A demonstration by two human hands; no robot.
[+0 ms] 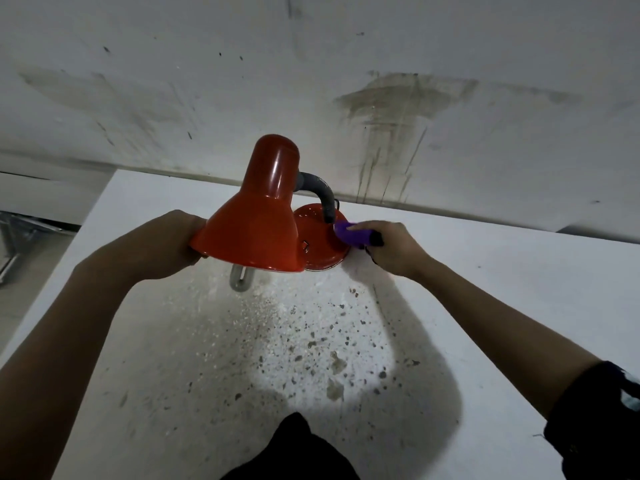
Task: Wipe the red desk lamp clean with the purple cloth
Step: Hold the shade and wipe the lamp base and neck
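Red desk lamp (256, 216) upright at desk (485, 289) rear. Left hand (169, 240) clamped on shade rim. Right hand (391, 247), fingers closed on purple cloth (353, 233), pressing base (318, 237) just right of neck (322, 195); nearer for base wipe.

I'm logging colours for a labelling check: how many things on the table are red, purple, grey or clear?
Red: 2, the lamp shade and the lamp base
Purple: 1, the cloth
Grey: 1, the lamp neck
Clear or whitish: 1, the bulb
Total: 5
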